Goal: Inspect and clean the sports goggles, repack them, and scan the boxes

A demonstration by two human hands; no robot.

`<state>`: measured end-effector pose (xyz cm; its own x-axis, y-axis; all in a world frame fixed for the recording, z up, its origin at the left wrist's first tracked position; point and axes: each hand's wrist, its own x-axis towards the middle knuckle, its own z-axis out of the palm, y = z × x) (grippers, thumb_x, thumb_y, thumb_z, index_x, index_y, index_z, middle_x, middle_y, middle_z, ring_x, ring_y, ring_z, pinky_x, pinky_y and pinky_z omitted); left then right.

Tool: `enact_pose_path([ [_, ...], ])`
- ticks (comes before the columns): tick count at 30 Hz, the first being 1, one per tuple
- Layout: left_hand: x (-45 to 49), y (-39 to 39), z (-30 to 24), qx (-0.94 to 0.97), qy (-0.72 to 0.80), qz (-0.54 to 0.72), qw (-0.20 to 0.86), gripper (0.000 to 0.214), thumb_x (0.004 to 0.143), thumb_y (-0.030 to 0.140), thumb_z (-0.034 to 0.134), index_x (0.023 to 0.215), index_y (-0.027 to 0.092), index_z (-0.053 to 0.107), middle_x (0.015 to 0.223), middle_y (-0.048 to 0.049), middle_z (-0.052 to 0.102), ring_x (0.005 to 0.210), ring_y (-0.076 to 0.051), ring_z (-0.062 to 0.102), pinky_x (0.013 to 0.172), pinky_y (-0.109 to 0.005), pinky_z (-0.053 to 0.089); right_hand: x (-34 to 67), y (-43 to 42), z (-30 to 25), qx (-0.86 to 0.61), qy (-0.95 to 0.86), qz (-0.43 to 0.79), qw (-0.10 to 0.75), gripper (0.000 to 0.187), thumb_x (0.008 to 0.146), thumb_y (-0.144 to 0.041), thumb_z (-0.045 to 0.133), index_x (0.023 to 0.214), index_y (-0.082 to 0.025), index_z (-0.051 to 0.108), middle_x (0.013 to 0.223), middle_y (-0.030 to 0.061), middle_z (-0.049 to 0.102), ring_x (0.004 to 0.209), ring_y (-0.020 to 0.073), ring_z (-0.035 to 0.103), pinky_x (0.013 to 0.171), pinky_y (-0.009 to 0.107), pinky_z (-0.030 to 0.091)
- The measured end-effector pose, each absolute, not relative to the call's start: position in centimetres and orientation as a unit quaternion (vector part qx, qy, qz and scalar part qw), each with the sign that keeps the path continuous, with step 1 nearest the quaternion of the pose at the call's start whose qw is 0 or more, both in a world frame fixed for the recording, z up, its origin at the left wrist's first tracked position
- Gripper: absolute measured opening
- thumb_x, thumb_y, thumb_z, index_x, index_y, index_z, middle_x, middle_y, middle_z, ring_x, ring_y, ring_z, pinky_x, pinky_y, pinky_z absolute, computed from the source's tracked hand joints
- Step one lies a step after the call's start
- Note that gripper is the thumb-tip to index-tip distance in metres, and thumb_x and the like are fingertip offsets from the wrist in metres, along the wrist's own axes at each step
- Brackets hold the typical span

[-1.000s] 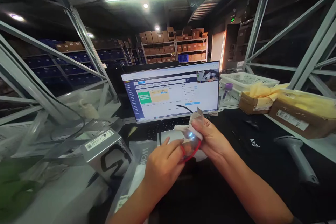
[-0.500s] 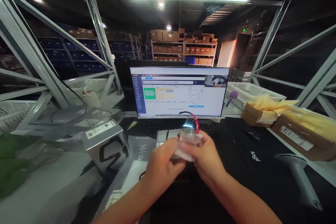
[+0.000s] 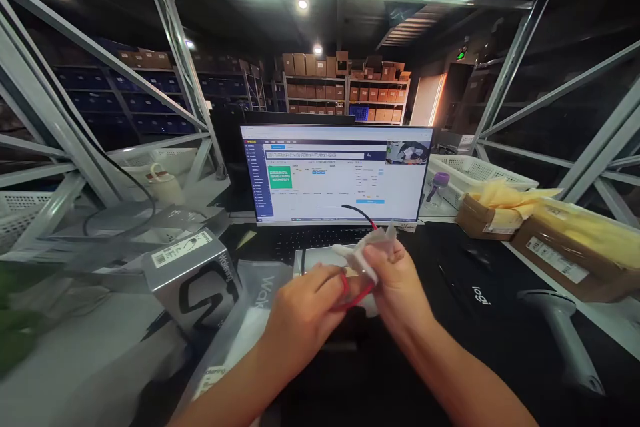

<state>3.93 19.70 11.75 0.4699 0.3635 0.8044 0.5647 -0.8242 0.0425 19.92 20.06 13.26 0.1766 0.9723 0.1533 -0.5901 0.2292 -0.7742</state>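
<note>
My left hand (image 3: 303, 303) is closed on a red cable (image 3: 357, 298) that loops down between my two hands. My right hand (image 3: 403, 287) pinches crumpled white wrapping (image 3: 371, 245), thin and partly see-through. From the top of this wrapping sticks out a cable end that turns from red to black and curves to the left. What else lies inside the wrapping is hidden. Behind my hands is a light grey box (image 3: 320, 256), mostly covered by them. A clear printed plastic bag (image 3: 274, 273) lies beside my left forearm.
A grey printed carton (image 3: 187, 280) stands at the left. A monitor (image 3: 320, 177) and keyboard (image 3: 310, 237) are ahead. On the right are a barcode scanner (image 3: 565, 333), a dark mouse (image 3: 479, 255), cardboard boxes (image 3: 553, 260) and a white basket (image 3: 505, 180). Metal posts frame the desk.
The red cable now loops down between my hands, and my left hand has shifted from the wrapping to the cable. The wrapping looks looser and more spread in my right hand.
</note>
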Motion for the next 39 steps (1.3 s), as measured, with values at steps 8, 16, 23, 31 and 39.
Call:
enact_pose_path([
  [8,4.3,19.9,9.8,-0.742,-0.402,-0.531,-0.076,0.013,0.080,0.012,0.061,0.079,0.022,0.052,0.067,0.0051,0.056,0.058,-0.012,0.054,0.054,-0.021,0.044,16.5,18.8,10.5,-0.360,-0.568,0.249,0.696,0.029,0.059,-0.012,0.062,0.051,-0.019,0.035,0.053,-0.0049,0.044,0.054,0.0097,0.039,0.052,0.022,0.029],
  [16,3.1,20.0,11.6,-0.831,-0.396,-0.388,-0.046,0.060,0.072,0.023,0.081,0.127,0.024,0.056,0.121,-0.0070,0.070,0.107,-0.026,0.069,0.091,-0.039,0.059,23.9,21.5,13.8,-0.337,-0.527,0.423,0.655,0.047,0.070,-0.033,0.081,0.064,-0.022,0.035,0.059,-0.0050,0.050,0.050,0.0112,0.047,0.047,0.022,0.038],
  [23,0.9,18.8,14.2,-0.838,-0.366,-0.369,0.168,0.068,0.085,0.015,0.067,0.148,0.019,0.041,0.160,-0.0188,0.034,0.149,-0.038,0.031,0.118,-0.066,0.030,25.5,19.8,14.9,-0.396,-0.678,0.379,0.489,0.040,0.065,-0.018,0.082,0.059,-0.019,0.043,0.057,-0.0069,0.048,0.051,0.0085,0.042,0.049,0.021,0.031],
  [31,1.5,18.9,14.0,-0.905,-0.247,-0.309,0.158,0.033,0.087,0.014,0.062,0.120,0.014,0.063,0.124,-0.0103,0.071,0.122,-0.029,0.064,0.119,-0.059,0.036,21.4,18.0,13.6,-0.339,-0.799,0.291,0.402,0.035,0.065,-0.002,0.081,0.057,-0.015,0.050,0.058,-0.0093,0.052,0.057,0.0052,0.043,0.055,0.019,0.029],
  [39,1.2,19.7,13.5,-0.853,-0.237,-0.432,0.172,0.031,0.076,0.018,0.069,0.107,0.018,0.069,0.101,-0.0049,0.078,0.093,-0.022,0.074,0.107,-0.046,0.051,23.9,18.4,15.2,-0.318,-0.803,0.350,0.364,0.034,0.071,-0.011,0.076,0.057,-0.017,0.046,0.055,-0.0087,0.044,0.055,0.0066,0.036,0.052,0.021,0.026],
])
